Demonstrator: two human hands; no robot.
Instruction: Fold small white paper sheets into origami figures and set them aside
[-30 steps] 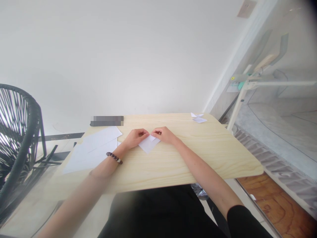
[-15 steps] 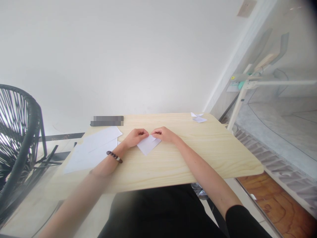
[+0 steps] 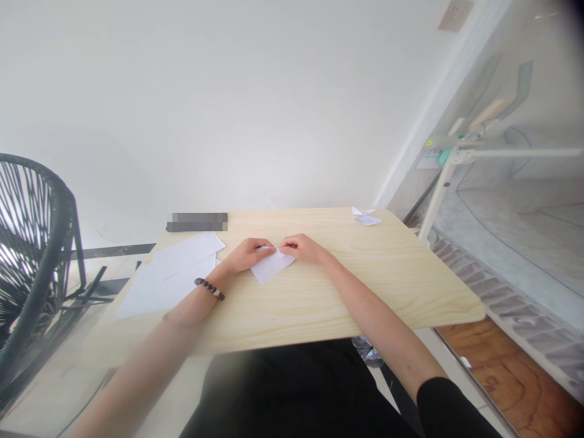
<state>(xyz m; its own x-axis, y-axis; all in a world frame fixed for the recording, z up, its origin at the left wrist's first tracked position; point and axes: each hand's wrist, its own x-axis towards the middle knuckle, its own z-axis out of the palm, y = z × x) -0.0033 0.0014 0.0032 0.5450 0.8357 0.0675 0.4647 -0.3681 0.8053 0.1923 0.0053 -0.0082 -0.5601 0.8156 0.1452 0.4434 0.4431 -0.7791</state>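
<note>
A small folded sheet of white paper (image 3: 268,267) lies near the middle of the table, its lower corner pointing toward me. My left hand (image 3: 250,254) pinches its upper left edge, thumb on top. At the upper right edge my right hand (image 3: 302,248) is closed on the same paper, thumb and forefinger together. The two thumb tips are close to each other at the top of the paper. Parts of its upper edge are hidden under my fingers.
Large white sheets (image 3: 168,277) lie at the table's left. Behind them is a dark, pixelated oblong object (image 3: 197,222). A folded paper piece (image 3: 366,217) stands at the far right of the wooden table (image 3: 401,280). A black woven chair (image 3: 59,207) is at left.
The paper has turned slightly and shifted a little left under my fingers. My left thumb has moved slightly right, along the top edge. The right hand has barely moved.
</note>
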